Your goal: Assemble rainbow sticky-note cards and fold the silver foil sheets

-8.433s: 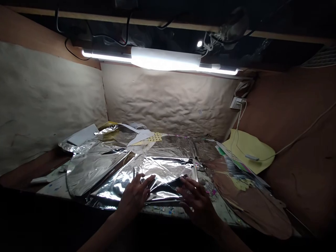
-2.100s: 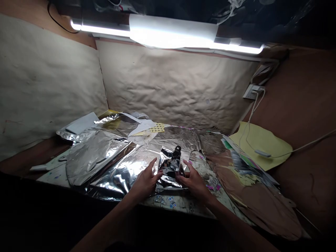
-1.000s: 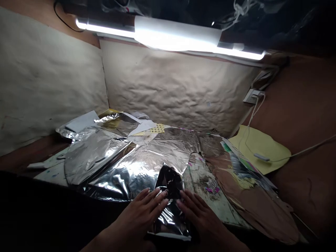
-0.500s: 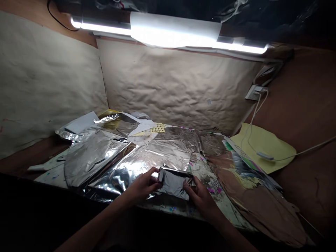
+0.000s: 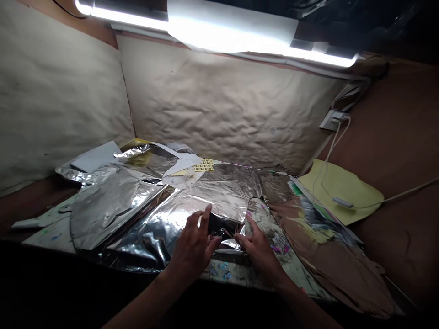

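Note:
A small folded piece of dark, shiny foil [image 5: 223,228] lies near the front edge of the worktable, on top of a large silver foil sheet [image 5: 192,205]. My left hand [image 5: 192,246] rests flat on the left side of the piece, fingers stretched out and thumb against its edge. On the piece's right edge my right hand [image 5: 257,246] has thumb and fingers closed. Both forearms come in from the dark bottom of the view.
More silver foil sheets [image 5: 106,205] cover the left of the table, with white papers [image 5: 92,157] and a yellow sticker sheet [image 5: 204,165] behind. A yellow paper [image 5: 356,194], a white cable [image 5: 341,202] and a wall socket [image 5: 331,121] are at the right. A tube light [image 5: 233,29] hangs overhead.
The foil piece has been folded down from a wider sheet into a small packet. My hands drew it to the table edge, lifted it, and now hold it down on the sheet.

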The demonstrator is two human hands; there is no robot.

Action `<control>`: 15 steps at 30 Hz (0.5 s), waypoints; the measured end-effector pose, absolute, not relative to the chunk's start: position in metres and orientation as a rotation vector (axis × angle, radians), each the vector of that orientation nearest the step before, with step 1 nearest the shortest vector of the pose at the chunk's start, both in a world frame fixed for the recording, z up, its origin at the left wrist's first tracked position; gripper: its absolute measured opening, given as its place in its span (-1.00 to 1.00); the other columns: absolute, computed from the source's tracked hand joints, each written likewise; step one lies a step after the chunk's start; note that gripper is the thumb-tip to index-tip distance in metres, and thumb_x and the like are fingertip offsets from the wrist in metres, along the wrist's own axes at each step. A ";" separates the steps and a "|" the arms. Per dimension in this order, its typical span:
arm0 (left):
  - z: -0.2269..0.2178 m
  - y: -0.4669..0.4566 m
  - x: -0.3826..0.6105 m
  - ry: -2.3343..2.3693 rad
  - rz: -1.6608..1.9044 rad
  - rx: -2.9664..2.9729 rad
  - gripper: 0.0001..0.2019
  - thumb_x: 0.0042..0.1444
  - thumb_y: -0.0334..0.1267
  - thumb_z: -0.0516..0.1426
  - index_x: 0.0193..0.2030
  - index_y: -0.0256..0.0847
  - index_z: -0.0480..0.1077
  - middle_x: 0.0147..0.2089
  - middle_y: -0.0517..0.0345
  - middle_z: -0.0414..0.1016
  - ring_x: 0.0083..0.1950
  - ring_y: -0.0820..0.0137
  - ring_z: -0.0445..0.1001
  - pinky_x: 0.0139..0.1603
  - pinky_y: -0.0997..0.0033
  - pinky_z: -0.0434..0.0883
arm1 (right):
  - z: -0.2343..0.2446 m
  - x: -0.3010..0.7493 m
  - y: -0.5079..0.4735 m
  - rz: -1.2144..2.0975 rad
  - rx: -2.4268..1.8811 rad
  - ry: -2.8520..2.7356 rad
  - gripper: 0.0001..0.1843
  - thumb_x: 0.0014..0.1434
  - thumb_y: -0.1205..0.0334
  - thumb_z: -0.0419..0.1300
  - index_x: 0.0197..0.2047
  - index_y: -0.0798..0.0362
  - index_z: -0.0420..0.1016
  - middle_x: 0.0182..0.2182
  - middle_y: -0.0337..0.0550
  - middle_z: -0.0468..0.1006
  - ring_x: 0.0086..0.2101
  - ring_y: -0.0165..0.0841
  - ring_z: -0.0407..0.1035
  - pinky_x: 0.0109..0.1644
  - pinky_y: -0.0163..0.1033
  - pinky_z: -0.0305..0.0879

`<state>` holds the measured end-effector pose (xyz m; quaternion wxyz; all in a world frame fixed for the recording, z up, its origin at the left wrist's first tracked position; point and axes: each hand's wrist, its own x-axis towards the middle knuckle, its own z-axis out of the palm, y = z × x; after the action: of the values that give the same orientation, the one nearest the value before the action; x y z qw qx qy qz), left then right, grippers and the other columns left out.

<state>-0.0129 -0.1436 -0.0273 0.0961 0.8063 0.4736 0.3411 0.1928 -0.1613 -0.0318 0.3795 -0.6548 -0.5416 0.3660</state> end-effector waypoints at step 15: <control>-0.057 -0.132 0.012 1.340 0.481 2.783 -0.23 0.30 0.19 -0.15 0.44 -0.40 0.01 0.48 -0.23 -0.06 0.50 0.01 -0.13 0.41 -0.13 -0.01 | -0.019 0.243 -0.134 0.571 -1.612 -1.871 -0.74 0.15 0.25 0.22 -0.08 0.04 0.59 -0.21 -0.13 0.61 -0.27 -0.30 0.48 -0.14 -0.21 0.37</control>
<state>0.0123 -0.1316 -0.0572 0.0076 0.8903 0.4286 0.1538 0.2432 -0.1335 -0.0193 0.2987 -0.6069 -0.7045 0.2149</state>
